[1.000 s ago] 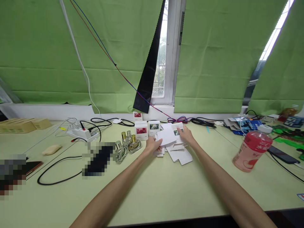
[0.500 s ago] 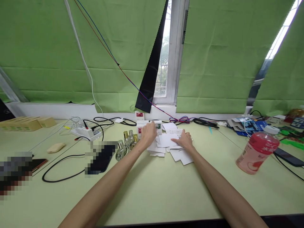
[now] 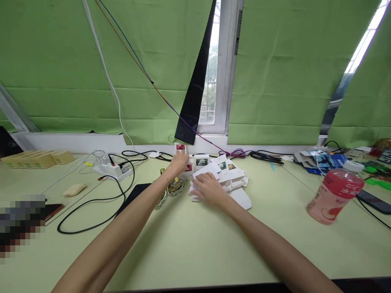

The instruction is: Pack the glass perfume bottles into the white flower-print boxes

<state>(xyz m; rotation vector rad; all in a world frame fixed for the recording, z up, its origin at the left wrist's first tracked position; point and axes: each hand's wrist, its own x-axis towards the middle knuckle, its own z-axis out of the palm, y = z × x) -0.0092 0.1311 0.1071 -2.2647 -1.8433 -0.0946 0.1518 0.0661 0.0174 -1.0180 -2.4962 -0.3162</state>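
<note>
My left hand [image 3: 179, 162], fingers curled, is at a small white box with a red flower picture [image 3: 180, 147]. Whether it grips that box is hidden. Close beside its wrist stands another white box with a red picture [image 3: 188, 167]. My right hand [image 3: 209, 189] has its fingers bent over a tilted blank white card [image 3: 207, 169] at the left side of a loose pile of white cartons [image 3: 241, 198]. Flower pictures show on several cartons, one of them a white-flower carton [image 3: 201, 161]. Glass bottles with gold caps [image 3: 176, 186] stand partly behind my left forearm.
A pink drink bottle [image 3: 336, 193] stands to the right, near a dark phone [image 3: 374, 201]. A power strip [image 3: 111, 171] with cables lies on the left, behind a black cable loop [image 3: 82, 232]. Yellowish boxes [image 3: 33, 159] line the far left.
My left hand has moved left off the white box it covered. My right hand has moved left with the blank card, and more flower pictures on the cartons now show.
</note>
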